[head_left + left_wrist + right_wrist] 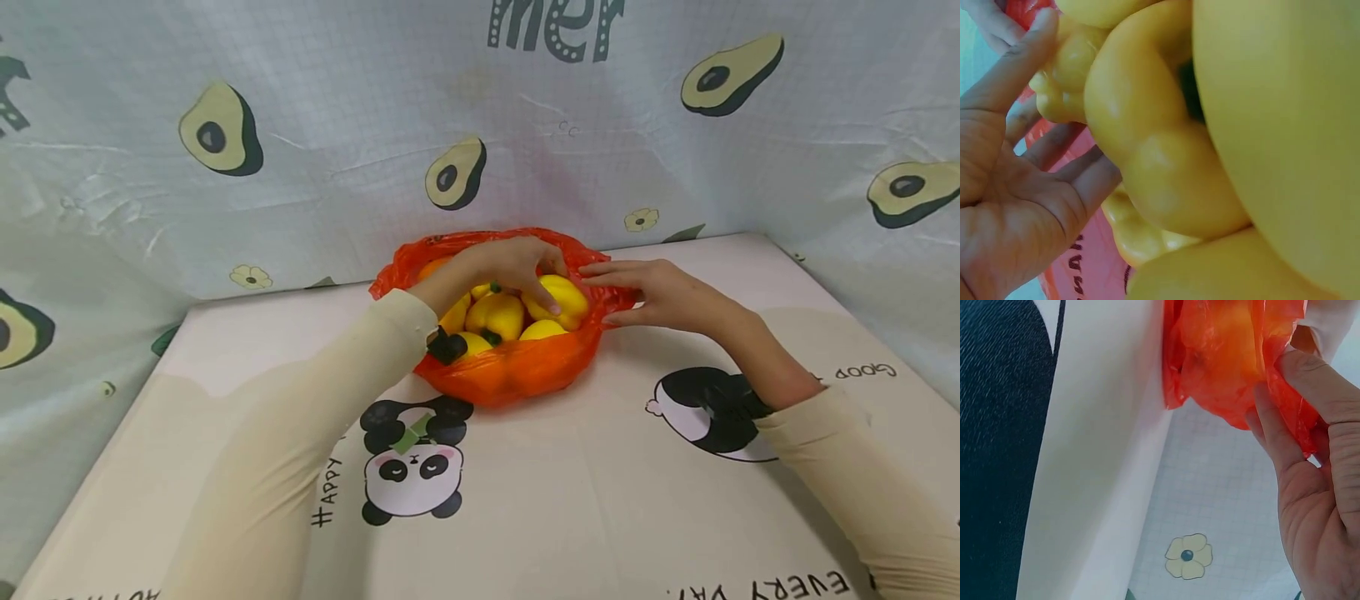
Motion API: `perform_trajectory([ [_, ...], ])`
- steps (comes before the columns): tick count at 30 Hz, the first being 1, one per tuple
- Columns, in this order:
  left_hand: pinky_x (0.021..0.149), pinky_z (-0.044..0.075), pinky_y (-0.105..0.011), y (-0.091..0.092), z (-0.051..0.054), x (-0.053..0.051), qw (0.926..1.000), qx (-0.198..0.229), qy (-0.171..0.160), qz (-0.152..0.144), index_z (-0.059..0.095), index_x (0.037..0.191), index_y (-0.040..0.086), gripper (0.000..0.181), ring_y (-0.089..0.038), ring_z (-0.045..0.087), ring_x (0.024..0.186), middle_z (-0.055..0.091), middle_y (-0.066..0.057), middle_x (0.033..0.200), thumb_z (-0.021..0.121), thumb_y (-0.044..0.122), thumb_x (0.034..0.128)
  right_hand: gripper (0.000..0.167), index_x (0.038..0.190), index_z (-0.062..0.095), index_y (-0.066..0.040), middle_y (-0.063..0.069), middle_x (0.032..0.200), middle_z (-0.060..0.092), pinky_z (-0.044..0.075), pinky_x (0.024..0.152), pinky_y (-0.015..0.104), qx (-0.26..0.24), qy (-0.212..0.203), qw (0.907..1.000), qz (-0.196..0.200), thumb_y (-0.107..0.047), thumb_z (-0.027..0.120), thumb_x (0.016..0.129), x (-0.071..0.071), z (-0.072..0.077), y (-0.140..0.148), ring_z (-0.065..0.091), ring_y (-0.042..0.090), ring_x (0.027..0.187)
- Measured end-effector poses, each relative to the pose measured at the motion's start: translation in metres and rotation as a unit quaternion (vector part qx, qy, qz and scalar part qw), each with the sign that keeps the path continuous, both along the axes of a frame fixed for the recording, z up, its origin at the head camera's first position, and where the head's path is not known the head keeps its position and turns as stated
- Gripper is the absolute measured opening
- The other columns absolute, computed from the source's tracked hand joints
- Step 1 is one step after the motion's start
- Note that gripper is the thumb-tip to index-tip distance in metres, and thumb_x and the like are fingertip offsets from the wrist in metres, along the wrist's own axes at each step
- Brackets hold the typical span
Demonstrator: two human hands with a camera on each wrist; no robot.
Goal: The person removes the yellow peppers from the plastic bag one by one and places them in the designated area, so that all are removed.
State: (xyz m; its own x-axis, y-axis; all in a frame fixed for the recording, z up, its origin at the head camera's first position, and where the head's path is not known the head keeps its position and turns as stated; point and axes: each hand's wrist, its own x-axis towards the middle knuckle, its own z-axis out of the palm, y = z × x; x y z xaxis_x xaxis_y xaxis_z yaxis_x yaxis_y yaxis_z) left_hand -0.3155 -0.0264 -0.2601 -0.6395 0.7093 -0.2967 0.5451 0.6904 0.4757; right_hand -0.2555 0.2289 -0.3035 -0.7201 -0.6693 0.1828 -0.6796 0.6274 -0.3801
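A red plastic bag, its mouth open upward, holds several yellow bell peppers with green stems. My left hand reaches into the bag from above, its thumb and fingers around a yellow bell pepper at the right side. In the left wrist view that same bell pepper lies between thumb and fingers, while other peppers fill the foreground. At the bag's right edge, my right hand pinches the rim. The right wrist view has the bag's crumpled film between its thumb and fingers.
The bag stands on a pale table cover printed with pandas and lettering. Behind it hangs a light sheet with avocado prints. A small dark wrist camera sits under the left wrist, over the bag's near left rim.
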Motion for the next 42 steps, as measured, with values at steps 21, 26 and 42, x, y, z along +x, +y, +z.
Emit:
perform_trajectory([
  [21, 0.095, 0.05, -0.034, 0.009, 0.001, 0.004, 0.9989, -0.029, -0.035, -0.015, 0.063, 0.137, 0.028, 0.055, -0.018, 0.05, 0.118, 0.058, 0.005, 0.134, 0.08, 0.041, 0.0863, 0.062, 0.14, 0.062, -0.008, 0.012, 0.145, 0.058, 0.059, 0.08, 0.028, 0.006, 0.001, 1.0, 0.007, -0.024, 0.084, 0.084, 0.002, 0.004, 0.007, 0.063, 0.026, 0.114],
  [26, 0.088, 0.054, -0.031, 0.013, 0.0, 0.003, 0.9979, -0.032, -0.056, -0.001, 0.065, 0.131, 0.027, 0.052, -0.019, 0.051, 0.115, 0.057, 0.003, 0.129, 0.083, 0.039, 0.0835, 0.062, 0.139, 0.062, -0.008, 0.012, 0.144, 0.058, 0.058, 0.079, 0.025, -0.001, -0.002, 1.0, 0.008, -0.024, 0.084, 0.084, 0.003, 0.003, 0.007, 0.063, 0.023, 0.108],
  [42, 0.094, 0.052, -0.031, 0.001, -0.005, -0.006, 0.9949, 0.019, -0.099, 0.01, 0.064, 0.139, 0.026, 0.062, -0.019, 0.053, 0.115, 0.064, 0.004, 0.123, 0.086, 0.033, 0.0823, 0.06, 0.138, 0.063, -0.007, 0.011, 0.143, 0.06, 0.058, 0.078, 0.026, 0.011, 0.007, 0.9998, 0.012, -0.025, 0.083, 0.085, 0.003, 0.002, 0.008, 0.064, 0.019, 0.1],
])
